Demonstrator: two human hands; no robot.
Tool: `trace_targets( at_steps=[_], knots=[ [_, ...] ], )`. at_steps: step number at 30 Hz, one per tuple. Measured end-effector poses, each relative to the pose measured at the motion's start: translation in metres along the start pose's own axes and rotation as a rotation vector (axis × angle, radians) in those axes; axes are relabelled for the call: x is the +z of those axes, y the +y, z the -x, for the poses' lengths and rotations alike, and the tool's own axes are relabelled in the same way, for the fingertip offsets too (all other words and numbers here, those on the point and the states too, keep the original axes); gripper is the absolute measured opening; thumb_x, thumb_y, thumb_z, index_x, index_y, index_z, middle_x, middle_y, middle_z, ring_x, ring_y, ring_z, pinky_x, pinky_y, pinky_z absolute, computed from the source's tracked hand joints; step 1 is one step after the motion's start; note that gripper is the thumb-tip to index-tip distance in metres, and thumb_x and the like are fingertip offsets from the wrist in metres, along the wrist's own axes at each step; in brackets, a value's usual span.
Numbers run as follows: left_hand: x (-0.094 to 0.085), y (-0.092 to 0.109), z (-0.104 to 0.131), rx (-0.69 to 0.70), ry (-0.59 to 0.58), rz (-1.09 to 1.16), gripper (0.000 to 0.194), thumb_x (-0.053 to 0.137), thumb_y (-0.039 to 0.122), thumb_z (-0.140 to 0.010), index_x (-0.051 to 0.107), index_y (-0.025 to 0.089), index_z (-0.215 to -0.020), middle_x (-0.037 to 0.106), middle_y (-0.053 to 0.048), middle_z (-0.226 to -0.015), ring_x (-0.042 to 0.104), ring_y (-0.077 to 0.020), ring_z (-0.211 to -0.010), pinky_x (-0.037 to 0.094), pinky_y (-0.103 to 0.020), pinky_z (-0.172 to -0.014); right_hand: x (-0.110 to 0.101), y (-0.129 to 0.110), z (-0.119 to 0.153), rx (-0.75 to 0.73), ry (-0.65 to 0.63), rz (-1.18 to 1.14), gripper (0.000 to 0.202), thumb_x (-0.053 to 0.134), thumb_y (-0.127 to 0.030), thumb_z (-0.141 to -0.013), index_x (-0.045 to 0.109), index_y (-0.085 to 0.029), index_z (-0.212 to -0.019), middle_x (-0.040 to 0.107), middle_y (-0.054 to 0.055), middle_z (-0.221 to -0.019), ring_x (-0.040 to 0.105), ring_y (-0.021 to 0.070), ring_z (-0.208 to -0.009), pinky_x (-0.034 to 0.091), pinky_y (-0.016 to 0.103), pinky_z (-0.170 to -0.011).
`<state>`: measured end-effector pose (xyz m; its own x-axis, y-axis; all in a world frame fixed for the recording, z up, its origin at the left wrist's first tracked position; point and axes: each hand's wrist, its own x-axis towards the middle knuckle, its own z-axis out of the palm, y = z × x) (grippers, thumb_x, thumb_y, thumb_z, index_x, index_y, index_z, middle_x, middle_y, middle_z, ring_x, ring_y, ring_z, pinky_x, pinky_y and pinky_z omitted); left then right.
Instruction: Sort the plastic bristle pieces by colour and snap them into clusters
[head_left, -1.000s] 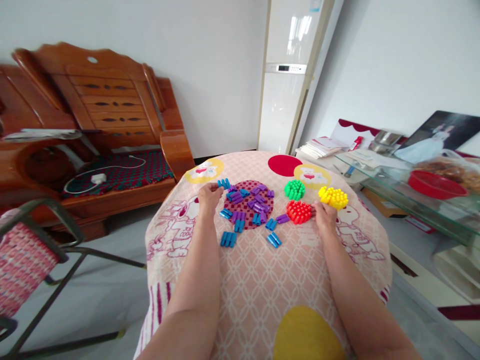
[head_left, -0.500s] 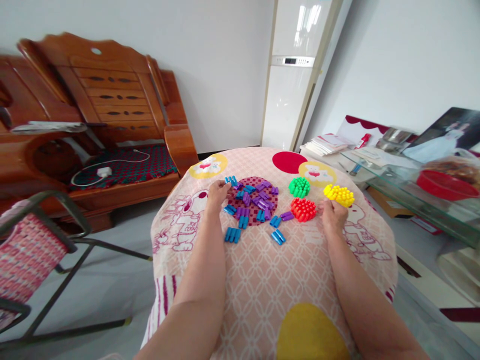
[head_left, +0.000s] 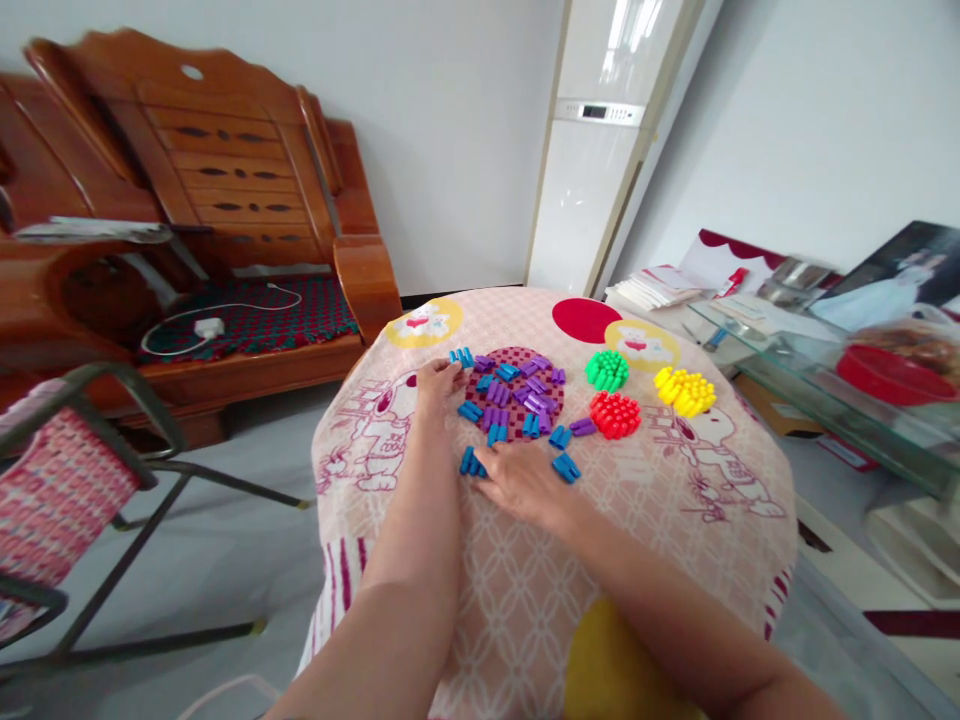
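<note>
My left hand (head_left: 438, 384) rests at the left of the scattered pieces, its fingertips beside a blue group (head_left: 462, 357); whether it grips anything is too small to tell. Reaching across the table, my right hand (head_left: 519, 480) has its fingertips at another blue group (head_left: 469, 461), partly hidden by the fingers. Purple pieces (head_left: 497, 393) and more blue pieces lie between and beyond the hands. To the right stand a green cluster (head_left: 607, 371), a red cluster (head_left: 615, 415) and a yellow cluster (head_left: 685, 391).
A patterned cloth covers the round table (head_left: 517, 600). A wooden bench (head_left: 225, 190) stands at the back left, a woven chair (head_left: 67, 480) at the left. At the right, a glass shelf (head_left: 817, 400) holds a red bowl (head_left: 892, 375) and papers.
My right hand has left the yellow cluster and moved left to the near blue group. My left hand stays by the far blue group. The view has shifted slightly.
</note>
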<state>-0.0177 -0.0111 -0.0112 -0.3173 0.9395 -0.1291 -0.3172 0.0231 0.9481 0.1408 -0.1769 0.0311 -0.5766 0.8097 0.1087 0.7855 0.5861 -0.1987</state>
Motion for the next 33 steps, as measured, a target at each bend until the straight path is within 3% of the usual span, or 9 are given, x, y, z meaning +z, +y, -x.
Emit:
trace_targets(
  at_steps=[3, 6, 9, 12, 16, 19, 24, 28, 33],
  knots=[
    [-0.001, 0.003, 0.001, -0.020, 0.001, 0.019, 0.012, 0.067, 0.012, -0.067, 0.056, 0.014, -0.070, 0.062, 0.000, -0.061, 0.064, -0.0105, -0.058, 0.056, -0.023, -0.062, 0.007, -0.002, -0.003, 0.015, -0.032, 0.047, 0.023, 0.048, -0.029, -0.097, 0.065, -0.016, -0.106, 0.073, 0.012, -0.091, 0.068, 0.0238, -0.078, 0.043, 0.029, -0.065],
    [0.000, 0.007, 0.002, -0.036, 0.004, 0.006, 0.013, 0.067, 0.011, -0.067, 0.054, 0.014, -0.070, 0.060, 0.001, -0.060, 0.063, -0.0095, -0.056, 0.056, -0.021, -0.061, 0.001, 0.013, 0.006, 0.103, 0.123, -0.084, 0.024, 0.047, -0.031, -0.097, 0.067, -0.019, -0.091, 0.073, 0.009, -0.087, 0.066, 0.0211, -0.076, 0.041, 0.028, -0.066],
    [0.001, 0.010, 0.002, -0.017, -0.016, -0.002, 0.017, 0.068, 0.014, -0.064, 0.053, 0.015, -0.071, 0.060, 0.001, -0.061, 0.063, -0.0103, -0.057, 0.056, -0.022, -0.060, -0.019, 0.047, 0.035, 0.279, 0.362, -0.225, 0.024, 0.052, -0.033, -0.094, 0.068, -0.021, -0.082, 0.071, 0.004, -0.078, 0.062, 0.0168, -0.069, 0.039, 0.026, -0.065],
    [0.004, 0.012, 0.003, 0.057, -0.036, -0.003, 0.019, 0.069, 0.018, -0.062, 0.053, 0.016, -0.072, 0.059, 0.002, -0.060, 0.063, -0.0112, -0.057, 0.056, -0.023, -0.060, -0.045, 0.096, 0.081, 0.539, 0.510, -0.146, 0.025, 0.051, -0.033, -0.092, 0.071, -0.020, -0.085, 0.069, 0.004, -0.072, 0.060, 0.0158, -0.065, 0.038, 0.025, -0.063],
    [0.012, 0.015, 0.007, 0.152, -0.120, 0.004, 0.024, 0.071, 0.023, -0.058, 0.058, 0.015, -0.077, 0.060, 0.003, -0.062, 0.061, -0.0107, -0.056, 0.055, -0.023, -0.060, -0.069, 0.163, 0.137, 0.984, 0.457, 0.214, 0.029, 0.049, -0.031, -0.090, 0.075, -0.016, -0.090, 0.073, 0.011, -0.081, 0.064, 0.0216, -0.075, 0.039, 0.028, -0.065],
    [0.019, 0.018, 0.011, 0.189, -0.198, 0.011, 0.029, 0.074, 0.026, -0.056, 0.059, 0.015, -0.078, 0.060, 0.004, -0.064, 0.061, -0.0104, -0.057, 0.055, -0.024, -0.062, -0.073, 0.197, 0.156, 1.154, 0.336, 0.331, 0.034, 0.045, -0.028, -0.091, 0.076, -0.014, -0.094, 0.074, 0.016, -0.093, 0.066, 0.0237, -0.084, 0.041, 0.029, -0.069],
    [0.026, 0.023, 0.018, 0.202, -0.402, -0.023, 0.033, 0.079, 0.029, -0.055, 0.064, 0.015, -0.081, 0.066, -0.001, -0.075, 0.063, -0.0130, -0.063, 0.055, -0.028, -0.068, -0.071, 0.220, 0.157, 1.197, 0.253, 0.320, 0.036, 0.045, -0.030, -0.092, 0.077, -0.013, -0.095, 0.074, 0.017, -0.100, 0.068, 0.0255, -0.091, 0.044, 0.030, -0.071],
    [0.035, 0.026, 0.026, 0.168, -0.572, -0.069, 0.035, 0.085, 0.030, -0.054, 0.066, 0.017, -0.080, 0.067, -0.002, -0.074, 0.064, -0.0156, -0.066, 0.056, -0.032, -0.072, -0.073, 0.205, 0.141, 1.156, 0.392, 0.284, 0.035, 0.050, -0.033, -0.090, 0.074, -0.015, -0.107, 0.075, 0.016, -0.098, 0.068, 0.0252, -0.089, 0.045, 0.030, -0.072],
    [0.050, 0.036, 0.045, 0.093, -0.758, -0.183, 0.036, 0.086, 0.033, -0.054, 0.068, 0.016, -0.080, 0.068, -0.004, -0.075, 0.065, -0.0174, -0.068, 0.056, -0.032, -0.071, -0.067, 0.146, 0.091, 0.695, 0.584, -0.049, 0.030, 0.050, -0.035, -0.090, 0.076, -0.019, -0.091, 0.075, 0.008, -0.084, 0.066, 0.0187, -0.076, 0.045, 0.027, -0.072]
  ],
)
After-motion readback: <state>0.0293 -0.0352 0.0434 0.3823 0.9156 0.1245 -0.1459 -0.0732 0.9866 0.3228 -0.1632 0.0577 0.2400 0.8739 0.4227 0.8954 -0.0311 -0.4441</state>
